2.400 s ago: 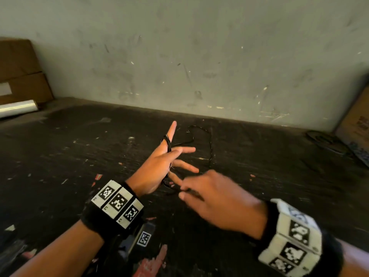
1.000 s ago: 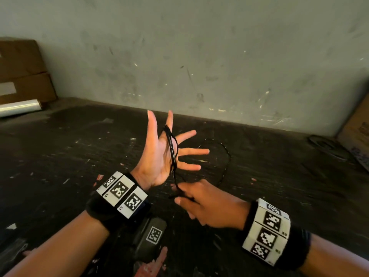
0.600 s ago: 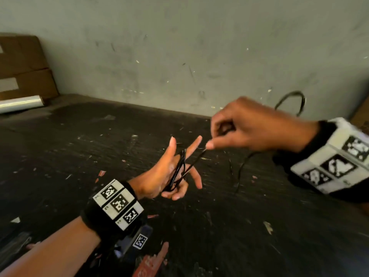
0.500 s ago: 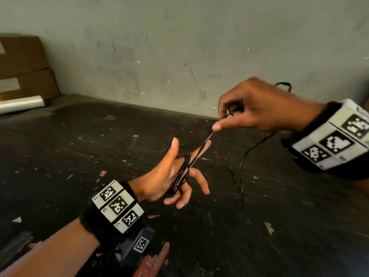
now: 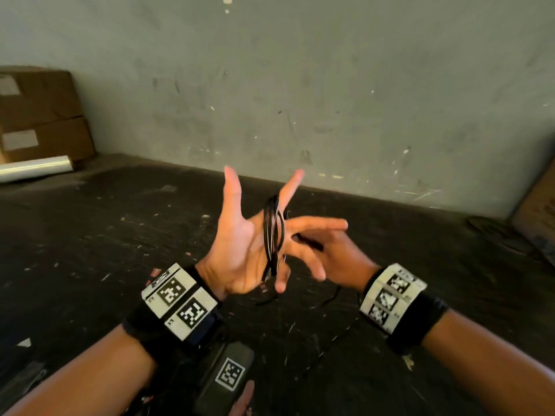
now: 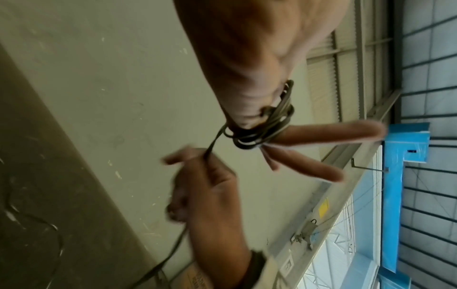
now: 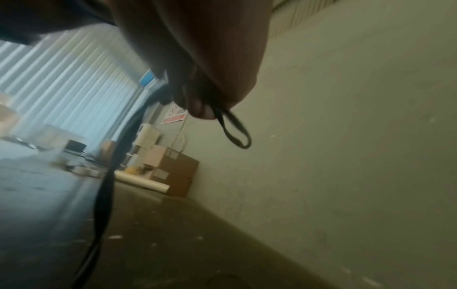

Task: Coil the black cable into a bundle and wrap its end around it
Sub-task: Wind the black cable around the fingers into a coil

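Our left hand (image 5: 240, 250) is spread, the black cable (image 5: 272, 232) looped over its fingers. Our right hand (image 5: 336, 259) pinches the loose strand. It looks thin and limp; we keep it taut.

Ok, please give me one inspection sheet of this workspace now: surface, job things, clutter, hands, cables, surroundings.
Surface: dark worktop, scratched, with pale flecks.
Job's things: black cable, several loops wound round the left hand's fingers; the rest trails onto the worktop.
Clutter: cardboard boxes and a pale roll at far left; another box at far right.
Hands: left hand spread open, carrying the loops; right hand pinches the cable beside it.
Cables: dark coiled item at far right, unclear.
Surroundings: scuffed grey wall.
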Tool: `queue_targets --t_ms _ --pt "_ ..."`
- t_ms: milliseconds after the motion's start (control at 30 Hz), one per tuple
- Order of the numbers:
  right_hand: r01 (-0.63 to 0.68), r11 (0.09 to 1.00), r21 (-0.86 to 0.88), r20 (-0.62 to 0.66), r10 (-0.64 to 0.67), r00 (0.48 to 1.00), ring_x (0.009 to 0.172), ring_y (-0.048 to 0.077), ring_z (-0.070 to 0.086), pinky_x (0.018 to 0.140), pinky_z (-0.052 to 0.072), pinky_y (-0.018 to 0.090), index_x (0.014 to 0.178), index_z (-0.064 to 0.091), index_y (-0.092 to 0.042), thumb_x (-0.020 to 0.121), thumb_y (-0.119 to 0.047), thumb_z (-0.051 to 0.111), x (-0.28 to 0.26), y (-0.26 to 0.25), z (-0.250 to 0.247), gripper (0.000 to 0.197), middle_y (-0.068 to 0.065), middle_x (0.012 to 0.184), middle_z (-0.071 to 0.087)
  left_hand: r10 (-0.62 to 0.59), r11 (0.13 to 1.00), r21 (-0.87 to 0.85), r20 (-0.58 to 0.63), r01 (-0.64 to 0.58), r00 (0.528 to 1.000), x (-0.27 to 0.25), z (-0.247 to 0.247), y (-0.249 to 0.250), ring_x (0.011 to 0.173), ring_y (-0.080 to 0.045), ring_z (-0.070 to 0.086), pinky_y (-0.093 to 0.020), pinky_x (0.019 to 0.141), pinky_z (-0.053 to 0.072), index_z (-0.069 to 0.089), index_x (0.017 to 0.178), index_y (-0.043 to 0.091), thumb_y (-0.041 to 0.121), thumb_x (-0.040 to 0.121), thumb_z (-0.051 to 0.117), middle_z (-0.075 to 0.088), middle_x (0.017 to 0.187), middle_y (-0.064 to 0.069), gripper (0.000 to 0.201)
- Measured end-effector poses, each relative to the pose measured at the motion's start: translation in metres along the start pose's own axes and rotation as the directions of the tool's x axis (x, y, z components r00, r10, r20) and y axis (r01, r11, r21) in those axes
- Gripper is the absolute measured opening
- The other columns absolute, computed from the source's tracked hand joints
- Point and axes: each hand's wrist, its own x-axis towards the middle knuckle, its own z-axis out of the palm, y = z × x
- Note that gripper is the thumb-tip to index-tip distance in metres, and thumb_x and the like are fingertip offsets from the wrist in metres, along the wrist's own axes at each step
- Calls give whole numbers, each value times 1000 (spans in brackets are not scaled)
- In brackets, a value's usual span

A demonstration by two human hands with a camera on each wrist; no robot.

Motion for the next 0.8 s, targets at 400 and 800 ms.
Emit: queue_targets --t_ms 400,800 --pt "-289 931 223 200 246 948 83 13 68 74 60 30 127 52 -16 99 -20 44 -29 -27 35 29 1 101 64 432 902 265 -549 -340 716 2 -15 22 104 -46 64 -31 50 59 9 148 47 84 75 12 53 137 -23 82" --pt "-327 943 51 298 298 907 49 4 56 51 50 18 99 63 -20 99 -31 40 -54 18 9 25 0 74 63 548 825 315 -651 -470 525 -19 -29 48 106 -45 64 -28 51 59 5 151 37 81 79 22 52 131 -24 86"
